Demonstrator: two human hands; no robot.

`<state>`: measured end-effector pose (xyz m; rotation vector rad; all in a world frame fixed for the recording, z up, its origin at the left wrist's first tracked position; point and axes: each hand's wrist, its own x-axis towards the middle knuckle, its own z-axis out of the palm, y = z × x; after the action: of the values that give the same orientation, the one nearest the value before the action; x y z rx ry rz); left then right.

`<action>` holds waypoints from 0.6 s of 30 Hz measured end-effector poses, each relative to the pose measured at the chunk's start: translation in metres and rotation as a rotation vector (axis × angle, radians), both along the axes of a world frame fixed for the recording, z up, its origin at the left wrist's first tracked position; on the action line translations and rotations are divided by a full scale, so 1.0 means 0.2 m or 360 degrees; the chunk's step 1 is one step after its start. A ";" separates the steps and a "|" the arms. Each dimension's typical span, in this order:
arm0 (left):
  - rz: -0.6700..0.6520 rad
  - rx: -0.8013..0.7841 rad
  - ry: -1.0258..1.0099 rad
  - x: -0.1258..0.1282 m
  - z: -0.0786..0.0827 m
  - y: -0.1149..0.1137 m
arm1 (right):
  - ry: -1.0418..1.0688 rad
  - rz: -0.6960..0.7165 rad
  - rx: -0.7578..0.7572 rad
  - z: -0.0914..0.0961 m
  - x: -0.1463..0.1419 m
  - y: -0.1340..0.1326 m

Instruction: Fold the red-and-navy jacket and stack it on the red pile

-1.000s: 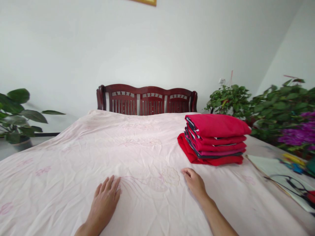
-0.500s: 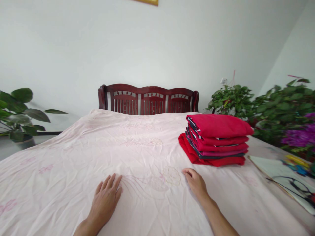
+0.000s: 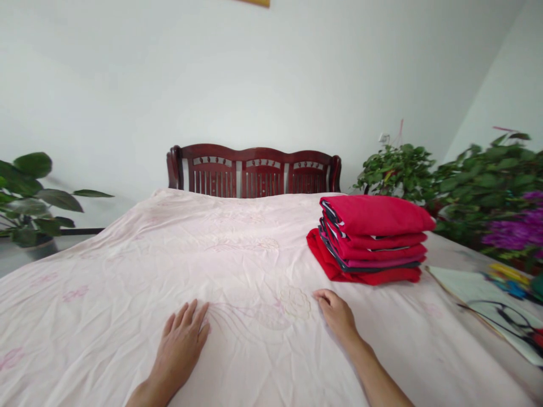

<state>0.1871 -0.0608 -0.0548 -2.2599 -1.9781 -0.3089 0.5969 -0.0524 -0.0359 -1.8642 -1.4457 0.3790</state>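
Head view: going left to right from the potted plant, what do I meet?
Potted plant → left hand → right hand → stack of folded red clothes → purple flowers

The bottom edge cuts off the bedsheet.

Matt creased cloth bedsheet w/ glossy wood headboard, smooth matt fabric stack.
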 end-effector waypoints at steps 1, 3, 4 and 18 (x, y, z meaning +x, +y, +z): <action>-0.0002 -0.0002 -0.0001 0.00 0.00 0.00 | -0.0003 -0.0002 -0.0003 0.00 0.00 0.00; -0.0002 -0.0007 -0.0003 0.00 0.00 0.00 | 0.0001 -0.0001 0.0001 0.00 0.00 0.00; -0.0001 -0.0010 -0.0002 0.00 0.00 0.00 | 0.0006 -0.0001 0.0005 0.00 0.00 0.00; 0.0001 -0.0022 0.0003 0.00 0.00 0.00 | -0.0013 0.0001 -0.0031 -0.01 0.00 0.00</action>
<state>0.1867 -0.0604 -0.0554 -2.2673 -1.9859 -0.2935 0.5974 -0.0521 -0.0369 -1.8830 -1.4532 0.3875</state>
